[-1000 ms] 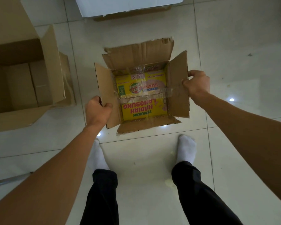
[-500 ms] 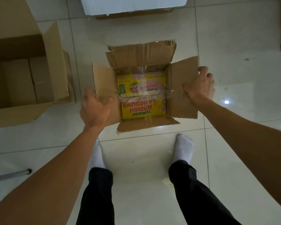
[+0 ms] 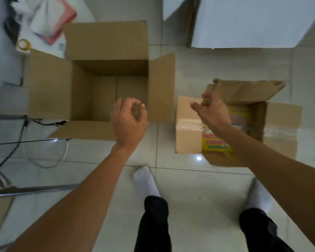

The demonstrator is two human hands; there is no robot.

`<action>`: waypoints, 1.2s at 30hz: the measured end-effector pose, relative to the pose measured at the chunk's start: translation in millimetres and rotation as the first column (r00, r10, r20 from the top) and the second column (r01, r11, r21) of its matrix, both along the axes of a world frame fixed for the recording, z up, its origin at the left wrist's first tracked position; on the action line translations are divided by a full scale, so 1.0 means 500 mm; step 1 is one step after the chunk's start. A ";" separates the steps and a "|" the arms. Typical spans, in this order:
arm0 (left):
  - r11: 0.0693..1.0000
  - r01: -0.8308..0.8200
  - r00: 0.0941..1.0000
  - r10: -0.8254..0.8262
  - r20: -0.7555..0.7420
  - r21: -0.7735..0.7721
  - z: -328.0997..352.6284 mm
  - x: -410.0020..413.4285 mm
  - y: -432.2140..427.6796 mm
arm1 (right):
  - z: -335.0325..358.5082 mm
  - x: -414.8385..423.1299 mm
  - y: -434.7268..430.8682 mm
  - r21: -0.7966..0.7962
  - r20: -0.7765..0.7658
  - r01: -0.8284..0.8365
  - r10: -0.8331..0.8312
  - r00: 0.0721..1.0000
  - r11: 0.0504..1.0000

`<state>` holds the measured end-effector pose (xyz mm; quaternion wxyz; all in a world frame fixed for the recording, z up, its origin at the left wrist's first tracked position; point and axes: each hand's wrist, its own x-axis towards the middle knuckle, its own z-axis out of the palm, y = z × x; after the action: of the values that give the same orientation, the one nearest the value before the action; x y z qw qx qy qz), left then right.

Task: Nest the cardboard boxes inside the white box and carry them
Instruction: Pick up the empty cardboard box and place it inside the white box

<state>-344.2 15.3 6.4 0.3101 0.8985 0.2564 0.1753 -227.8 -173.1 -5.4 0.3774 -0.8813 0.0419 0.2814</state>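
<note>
1. The small cardboard box (image 3: 273, 122) sits on the tiled floor (image 3: 189, 197) at right, all four flaps spread open, yellow printed packaging (image 3: 215, 142) showing inside it.
2. The large cardboard box (image 3: 105, 80) stands just to its left, also open, with a bare interior; a narrow strip of floor separates the large box's right flap from the small box's left flap.
3. The white box (image 3: 253, 22) lies at the far edge of the view, beyond the small box, with a band of bare tile between them.
4. The right hand (image 3: 213, 108) hangs above the small box's near-left part, fingers loosely curled and thumb out; it grips nothing that can be seen, though whether the fingertips brush the far flap cannot be told.
5. The left hand (image 3: 129, 119) hovers over the near-right corner of the large box, fingers curved toward the thumb in a loose ring, holding nothing.
6. Both forearms reach in from the near edge; two feet in white socks (image 3: 145, 180) stand on open tile below the boxes.
7. The floor in front of the feet and to the right of the small box is open.
8. To the left, cables (image 3: 16, 142) and a metal bar (image 3: 25, 190) crowd the floor beside the large box, and loose papers (image 3: 49, 20) and a tape roll (image 3: 23, 44) lie past its far-left corner.
</note>
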 end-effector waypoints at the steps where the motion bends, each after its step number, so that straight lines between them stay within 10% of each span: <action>1: 1.000 -0.017 1.000 0.017 -0.023 0.013 -0.001 -0.009 0.048 | -0.004 0.002 0.031 -0.010 0.005 -0.012 0.012 1.000 1.000; 15: 0.924 -0.283 0.793 0.376 -0.480 0.256 -0.090 -0.077 0.562 | -0.093 0.020 0.239 -0.184 -0.083 0.179 -0.196 0.977 0.966; 20: 0.740 -0.670 0.663 0.561 -0.496 -0.060 -0.098 -0.072 0.629 | -0.085 0.032 0.228 -0.085 -0.166 0.241 -0.252 0.953 0.967; 28: 0.913 -0.409 0.822 0.365 -0.438 -0.007 -0.064 -0.054 0.566 | -0.049 0.028 0.259 0.078 -0.167 0.174 -0.159 0.973 0.982; 36: 0.887 -0.453 0.846 0.459 -0.271 0.087 0.115 -0.011 0.459 | 0.148 0.084 0.195 0.129 0.021 0.092 -0.095 0.995 0.987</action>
<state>-349.7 244.9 63.9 0.2105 0.8306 0.5023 0.1159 -185.5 -75.4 68.8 0.4463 -0.8561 0.0599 0.2537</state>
